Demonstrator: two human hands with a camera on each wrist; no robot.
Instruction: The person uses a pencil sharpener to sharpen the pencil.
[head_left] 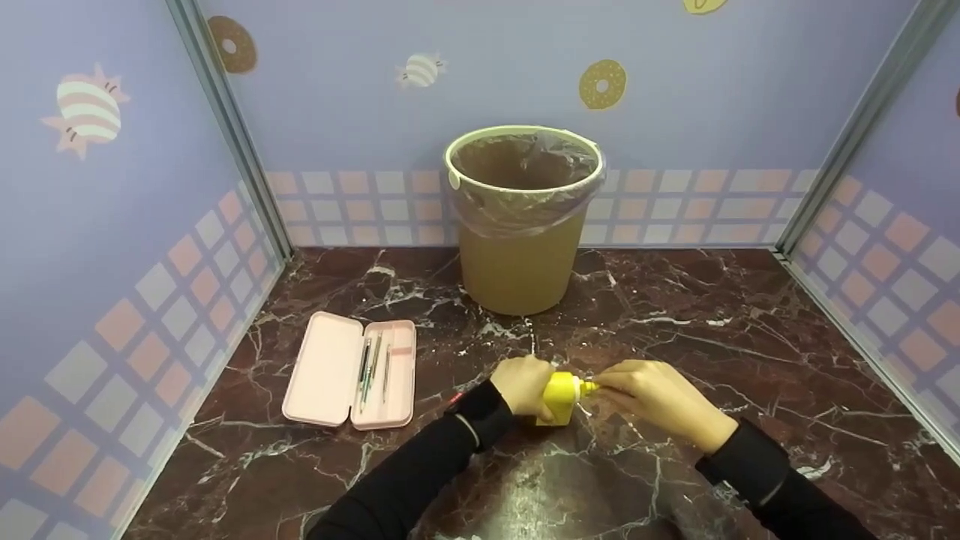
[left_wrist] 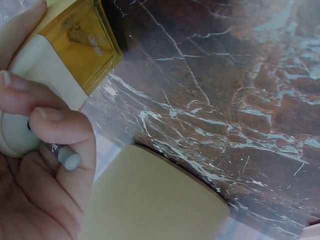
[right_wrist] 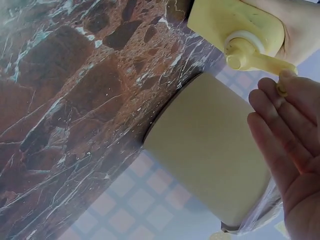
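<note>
My left hand (head_left: 523,384) grips a yellow crank pencil sharpener (head_left: 559,397) low over the dark marble table. In the left wrist view its white face (left_wrist: 60,75) and see-through amber shavings drawer (left_wrist: 82,42) show. A short pencil (left_wrist: 65,156), its grey eraser end outward, pokes out between the left fingers beside the white face; the rest of it is hidden by the hand. My right hand (head_left: 652,394) pinches the small knob (right_wrist: 281,90) at the end of the yellow crank arm (right_wrist: 267,63), thumb against fingertips.
An open pink pencil case (head_left: 322,367) with several pencils or pens (head_left: 375,367) lies to the left. A tan waste bin (head_left: 517,262), lined with a clear bag, stands at the back against the wall. Patterned panels (head_left: 337,112) enclose the marble table (head_left: 712,322) at back and sides.
</note>
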